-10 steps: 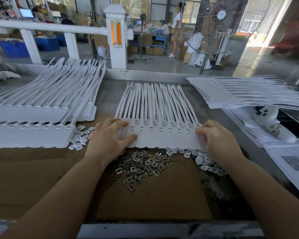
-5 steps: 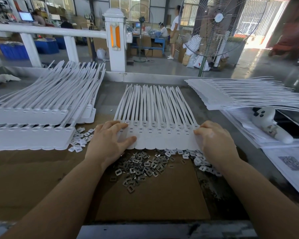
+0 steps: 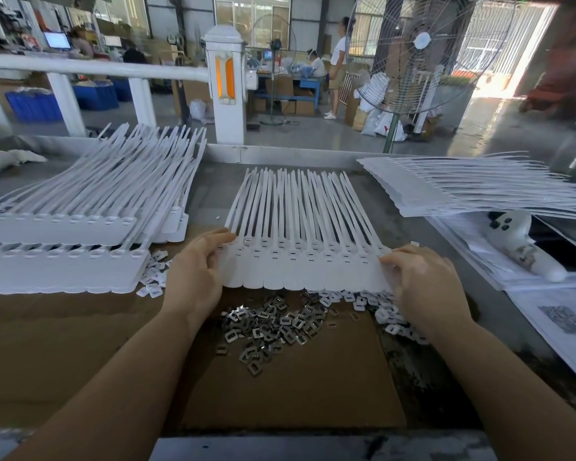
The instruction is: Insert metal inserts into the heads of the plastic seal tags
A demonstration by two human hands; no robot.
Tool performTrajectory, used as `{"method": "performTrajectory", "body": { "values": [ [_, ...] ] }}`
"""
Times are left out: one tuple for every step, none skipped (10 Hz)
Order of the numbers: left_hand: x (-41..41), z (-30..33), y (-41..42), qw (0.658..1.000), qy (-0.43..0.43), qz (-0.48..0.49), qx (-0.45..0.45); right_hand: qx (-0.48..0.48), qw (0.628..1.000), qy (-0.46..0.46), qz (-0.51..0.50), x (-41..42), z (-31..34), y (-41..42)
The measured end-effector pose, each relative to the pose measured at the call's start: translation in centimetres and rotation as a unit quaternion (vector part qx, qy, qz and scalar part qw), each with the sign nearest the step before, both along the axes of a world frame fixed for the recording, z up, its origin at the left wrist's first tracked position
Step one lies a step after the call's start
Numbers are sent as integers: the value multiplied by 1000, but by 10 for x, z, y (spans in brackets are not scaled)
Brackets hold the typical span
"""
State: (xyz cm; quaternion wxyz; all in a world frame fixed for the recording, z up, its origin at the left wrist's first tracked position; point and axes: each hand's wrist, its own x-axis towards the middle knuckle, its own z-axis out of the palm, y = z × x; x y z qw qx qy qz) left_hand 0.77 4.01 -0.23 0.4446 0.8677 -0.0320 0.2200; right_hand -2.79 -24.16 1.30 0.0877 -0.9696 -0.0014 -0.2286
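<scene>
A joined sheet of white plastic seal tags (image 3: 305, 261) lies in the middle of the bench, heads towards me, straps fanned away. My left hand (image 3: 195, 277) grips its left edge, fingers on top of the heads. My right hand (image 3: 423, 281) grips its right edge. Small metal inserts (image 3: 270, 326) lie heaped on brown cardboard (image 3: 290, 394) just below the sheet, between my wrists. White plastic caps (image 3: 376, 306) lie scattered under the sheet's right end and by my right wrist.
Stacked tag sheets (image 3: 67, 247) fill the left side, with loose white caps (image 3: 152, 281) beside them. More tag sheets (image 3: 473, 188) lie at the right, above papers (image 3: 566, 324) and a white handheld device (image 3: 519, 244). A standing fan (image 3: 423, 58) and white railing (image 3: 97, 69) stand beyond the bench.
Both hands have shifted from lying on the sheet's head row to gripping its two side edges. The sheet's near edge sits slightly higher over the inserts.
</scene>
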Motion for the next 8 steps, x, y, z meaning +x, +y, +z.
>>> {"method": "performTrajectory", "body": {
  "values": [
    [1,-1,3,999,0,24,-46,47,998,-37,10,-5,-2,1],
    [2,-2,4,995,8,42,-94,81,994,-73,28,-10,-1,3],
    [1,-1,5,991,20,48,-121,109,987,-107,41,-17,2,7],
    [-1,1,4,994,6,65,-91,135,983,-114,56,-27,5,12],
    [-3,5,3,995,-7,76,-69,154,978,-114,82,-41,7,15],
    [-6,6,1,992,-17,90,-84,170,974,-109,101,-57,6,17],
    [-11,13,-2,991,-37,90,-93,170,968,-142,120,-74,3,19],
    [-24,21,-8,983,-68,58,-162,151,954,-205,159,-100,-9,20]
  ]
}}
